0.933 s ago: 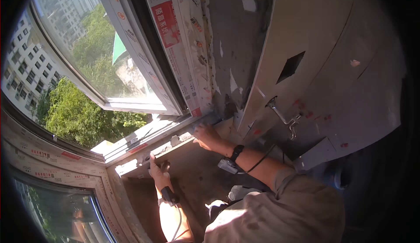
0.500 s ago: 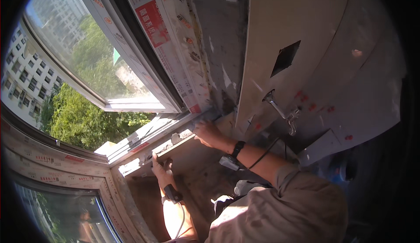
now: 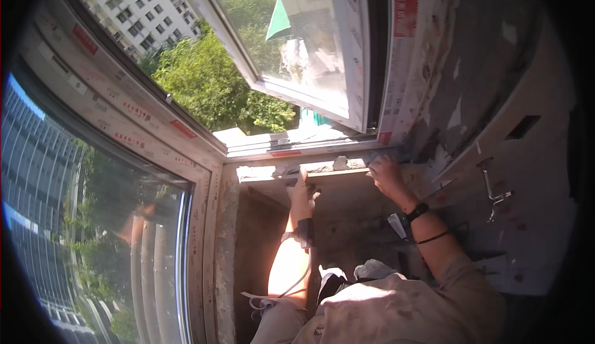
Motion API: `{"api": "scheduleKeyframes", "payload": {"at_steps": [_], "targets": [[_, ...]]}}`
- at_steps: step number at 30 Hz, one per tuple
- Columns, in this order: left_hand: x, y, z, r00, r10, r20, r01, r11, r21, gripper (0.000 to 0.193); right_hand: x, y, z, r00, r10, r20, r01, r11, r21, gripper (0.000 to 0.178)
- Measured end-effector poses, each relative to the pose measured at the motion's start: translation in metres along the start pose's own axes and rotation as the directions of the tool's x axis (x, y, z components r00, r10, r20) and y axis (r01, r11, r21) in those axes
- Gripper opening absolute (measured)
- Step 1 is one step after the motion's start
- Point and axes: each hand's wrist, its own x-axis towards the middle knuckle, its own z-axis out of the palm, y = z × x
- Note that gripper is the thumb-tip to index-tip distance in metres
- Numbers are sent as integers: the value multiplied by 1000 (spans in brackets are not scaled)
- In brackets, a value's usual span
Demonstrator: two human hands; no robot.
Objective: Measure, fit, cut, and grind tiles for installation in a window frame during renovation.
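Your left hand [image 3: 302, 196] stands at the front of the window ledge, thumb extended upward to the upper edge of a pale board [image 3: 344, 181], the other fingers partly curled below it; whether they grip anything cannot be told. Your right hand [image 3: 389, 176] lies farther right, near the same board's right end, fingers bunched toward the ledge; their tips, and anything between them, are too unclear to tell. The board runs along the front of the ledge, beneath the window frame [image 3: 285, 154], with rough mortar [image 3: 340, 163] just behind its upper edge. A black device [image 3: 305, 232] with a cable is strapped at your left wrist; a black band [image 3: 419, 211] circles the right, a grey box [image 3: 397, 226] beside it. Above the ledge, the window sash [image 3: 304, 101] stands ajar, trees [image 3: 204, 83] beyond. At right, a metal tap [image 3: 491, 195] projects from the wall, below a dark opening [image 3: 522, 127].
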Motion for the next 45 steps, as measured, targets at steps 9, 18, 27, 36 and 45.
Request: {"api": "scheduleKeyframes", "payload": {"at_steps": [9, 18, 27, 36, 45], "targets": [[-13, 15, -20, 996, 78, -38, -79, 996, -39, 121, 16, -25, -19, 998, -30, 54, 18, 978, 208, 5], [-6, 39, -84, 995, 87, -46, -96, 961, -258, 118, 20, -33, -27, 978, 25, 205, -73, 970, 231, 11], [10, 46, -103, 998, 60, -32, -67, 949, -309, 116, 23, -29, -29, 983, 5, 182, -39, 982, 184, 11], [16, 47, -102, 999, 39, -25, -45, 945, -323, 113, 19, -13, -23, 985, 23, 173, -56, 981, 188, 11], [21, 46, -112, 1000, 19, -11, -22, 946, -323, 110, 22, -15, -24, 976, 49, 210, -90, 978, 190, 10]]}}
